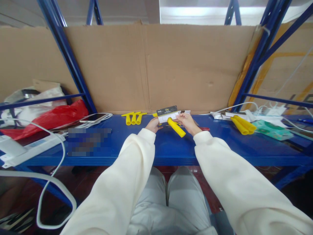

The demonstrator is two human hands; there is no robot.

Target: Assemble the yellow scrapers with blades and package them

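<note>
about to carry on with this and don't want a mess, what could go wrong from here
The yellow tube sticks out well below the printed card, so its weight might tip or bend the card. The hands seem to hold only the card's sides, so it could slip.

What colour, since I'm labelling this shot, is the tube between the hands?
The tube is yellow, seen best in the head view.

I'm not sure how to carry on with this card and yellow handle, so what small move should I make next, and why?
I'd probably hold the card with your left hand and lower your right hand onto the yellow handle: both hands sit at the card's ends, while the handle juts toward you with no fingers visibly around it.
</note>
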